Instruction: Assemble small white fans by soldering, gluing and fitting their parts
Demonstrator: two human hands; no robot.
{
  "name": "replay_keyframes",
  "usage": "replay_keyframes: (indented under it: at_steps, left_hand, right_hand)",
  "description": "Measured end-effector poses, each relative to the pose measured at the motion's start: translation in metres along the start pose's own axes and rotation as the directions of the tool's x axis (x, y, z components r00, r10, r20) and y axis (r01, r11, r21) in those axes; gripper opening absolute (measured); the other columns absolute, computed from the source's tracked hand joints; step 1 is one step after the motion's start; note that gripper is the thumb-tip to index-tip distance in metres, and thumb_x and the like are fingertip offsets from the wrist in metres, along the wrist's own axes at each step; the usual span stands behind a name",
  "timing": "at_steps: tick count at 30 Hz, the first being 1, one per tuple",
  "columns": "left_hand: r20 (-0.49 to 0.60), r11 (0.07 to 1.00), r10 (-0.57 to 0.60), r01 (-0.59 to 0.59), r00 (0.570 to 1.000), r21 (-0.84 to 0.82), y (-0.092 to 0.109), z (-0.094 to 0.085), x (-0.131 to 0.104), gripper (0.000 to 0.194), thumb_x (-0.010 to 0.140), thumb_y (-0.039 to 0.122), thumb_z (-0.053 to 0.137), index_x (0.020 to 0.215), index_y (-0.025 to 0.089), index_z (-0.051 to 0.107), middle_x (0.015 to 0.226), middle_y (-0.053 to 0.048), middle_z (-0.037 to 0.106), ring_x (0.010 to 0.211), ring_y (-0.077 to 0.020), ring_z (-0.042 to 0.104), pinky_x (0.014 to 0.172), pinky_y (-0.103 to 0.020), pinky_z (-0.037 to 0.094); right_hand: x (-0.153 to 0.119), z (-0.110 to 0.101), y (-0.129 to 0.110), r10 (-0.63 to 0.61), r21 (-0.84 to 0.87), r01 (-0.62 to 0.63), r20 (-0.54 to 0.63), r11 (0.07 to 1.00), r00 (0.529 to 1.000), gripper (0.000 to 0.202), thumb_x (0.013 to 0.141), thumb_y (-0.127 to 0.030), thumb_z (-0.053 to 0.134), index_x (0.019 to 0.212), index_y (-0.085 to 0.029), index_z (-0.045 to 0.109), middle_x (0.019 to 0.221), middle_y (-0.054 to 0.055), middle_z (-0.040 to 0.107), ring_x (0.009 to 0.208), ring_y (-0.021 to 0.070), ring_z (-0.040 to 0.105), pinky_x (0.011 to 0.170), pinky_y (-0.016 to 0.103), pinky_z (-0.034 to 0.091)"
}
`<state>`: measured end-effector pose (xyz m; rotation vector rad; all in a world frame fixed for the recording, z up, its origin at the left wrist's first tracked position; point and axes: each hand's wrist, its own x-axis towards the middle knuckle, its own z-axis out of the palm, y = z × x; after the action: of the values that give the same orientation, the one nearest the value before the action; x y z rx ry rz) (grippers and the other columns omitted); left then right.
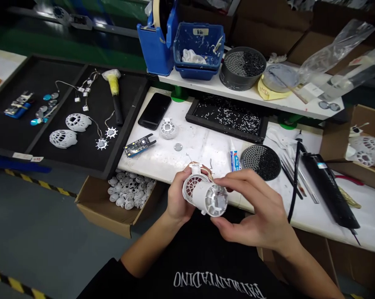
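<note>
Over the bench's front edge, my left hand [178, 201] is closed around a white plastic housing [200, 194]. The housing has a round lattice opening on one side and a cylinder whose spoked end faces up towards me. A thin wire runs along its top. My right hand [259, 209] has its thumb under the cylinder's end and its fingertips at the top, gripping it from the right. Behind the hands lie a small round silver disc [178, 147], a white lattice part [168, 129] and a circuit board [140, 145].
A phone [154, 111], a glue tube [234, 160], a round dish of black bits [261, 162] and a black tool [330, 189] with a cable lie on the bench. Left is a black tray [97, 162] with a hammer [114, 91]; below, a carton [103, 211] of white parts.
</note>
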<state>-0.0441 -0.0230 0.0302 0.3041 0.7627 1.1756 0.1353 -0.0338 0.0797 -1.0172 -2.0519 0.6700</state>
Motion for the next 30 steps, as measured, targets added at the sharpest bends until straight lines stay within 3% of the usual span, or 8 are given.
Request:
replay_keyframes:
  at_steps: [6, 9, 12, 15, 18, 21, 26, 30]
  left_hand:
    - [-0.031, 0.999, 0.032, -0.032, 0.999, 0.013, 0.003, -0.011, 0.008, 0.039, 0.089, 0.051, 0.050, 0.091, 0.017, 0.069, 0.087, -0.007, 0.065, 0.068, -0.0181, 0.058, 0.053, -0.028, 0.044]
    - [-0.038, 0.906, 0.236, -0.206, 0.971, 0.371, 0.017, -0.024, 0.011, 0.034, 0.092, 0.047, 0.053, 0.097, 0.019, 0.071, 0.093, -0.007, 0.067, 0.081, -0.0212, 0.062, 0.070, -0.031, 0.049]
    - [0.147, 0.375, 0.463, -0.344, 0.874, 0.861, 0.038, -0.040, 0.016, 0.026, 0.099, 0.041, 0.057, 0.109, 0.021, 0.072, 0.107, -0.009, 0.067, 0.104, -0.0274, 0.063, 0.095, -0.038, 0.049]
    - [0.326, -0.230, 0.506, -0.239, 0.799, 0.943, 0.056, -0.057, 0.024, 0.029, 0.102, 0.037, 0.057, 0.122, 0.020, 0.069, 0.120, -0.013, 0.065, 0.118, -0.0331, 0.057, 0.107, -0.046, 0.045]
    - [0.352, -0.486, 0.444, -0.109, 0.824, 0.867, 0.063, -0.070, 0.030, 0.040, 0.102, 0.042, 0.059, 0.132, 0.018, 0.068, 0.125, -0.017, 0.065, 0.120, -0.0383, 0.055, 0.103, -0.052, 0.047]
    - [0.400, -0.529, 0.490, -0.101, 0.774, 0.842, 0.059, -0.071, 0.029, 0.044, 0.100, 0.041, 0.065, 0.138, 0.019, 0.066, 0.139, -0.020, 0.061, 0.129, -0.0422, 0.052, 0.106, -0.058, 0.044]
    - [0.629, -0.307, 0.366, -0.550, 0.686, 0.777, 0.027, -0.052, 0.025, 0.023, 0.098, 0.022, 0.068, 0.120, 0.027, 0.074, 0.116, -0.010, 0.072, 0.110, -0.0287, 0.065, 0.098, -0.045, 0.049]
    - [0.696, -0.232, 0.280, -0.657, 0.661, 0.717, 0.004, -0.038, 0.031, 0.018, 0.099, 0.019, 0.069, 0.117, 0.023, 0.072, 0.109, -0.008, 0.075, 0.102, -0.0244, 0.068, 0.091, -0.041, 0.052]
  right_hand:
    - [-0.003, -0.010, 0.020, 0.060, -0.102, -0.074, -0.129, 0.992, 0.990, 0.056, 0.084, -0.025, 0.085, 0.136, -0.026, 0.064, 0.117, 0.010, 0.067, 0.104, 0.0288, 0.067, 0.086, 0.045, 0.058]
    - [-0.006, -0.001, 0.040, 0.069, -0.228, -0.091, -0.104, 0.969, 0.992, 0.052, 0.087, -0.028, 0.083, 0.135, -0.024, 0.064, 0.118, 0.011, 0.068, 0.106, 0.0300, 0.066, 0.090, 0.048, 0.057]
    - [-0.010, 0.011, 0.056, 0.123, -0.358, -0.117, -0.005, 0.926, 0.992, 0.045, 0.093, -0.037, 0.078, 0.132, -0.021, 0.064, 0.116, 0.011, 0.070, 0.105, 0.0314, 0.065, 0.089, 0.050, 0.055]
    - [-0.013, 0.017, 0.063, 0.218, -0.400, -0.169, 0.080, 0.901, 0.973, 0.044, 0.097, -0.041, 0.074, 0.134, -0.020, 0.062, 0.119, 0.011, 0.069, 0.109, 0.0321, 0.064, 0.091, 0.051, 0.054]
    - [-0.016, 0.014, 0.062, 0.252, -0.310, -0.220, 0.067, 0.925, 0.966, 0.049, 0.098, -0.041, 0.075, 0.139, -0.022, 0.058, 0.126, 0.011, 0.068, 0.117, 0.0314, 0.062, 0.100, 0.052, 0.052]
    - [-0.019, 0.009, 0.060, 0.239, -0.240, -0.231, 0.004, 0.943, 0.971, 0.024, 0.102, -0.032, 0.070, 0.123, -0.023, 0.065, 0.116, 0.009, 0.070, 0.109, 0.0278, 0.063, 0.096, 0.048, 0.053]
    - [-0.023, 0.014, 0.059, 0.202, -0.292, -0.197, -0.012, 0.936, 0.979, 0.005, 0.104, -0.021, 0.065, 0.107, -0.021, 0.069, 0.101, 0.007, 0.069, 0.094, 0.0232, 0.062, 0.086, 0.042, 0.054]
    - [-0.026, 0.020, 0.057, 0.165, -0.409, -0.158, -0.020, 0.899, 0.986, 0.002, 0.103, -0.019, 0.066, 0.105, -0.019, 0.067, 0.099, 0.007, 0.069, 0.092, 0.0225, 0.062, 0.086, 0.041, 0.055]
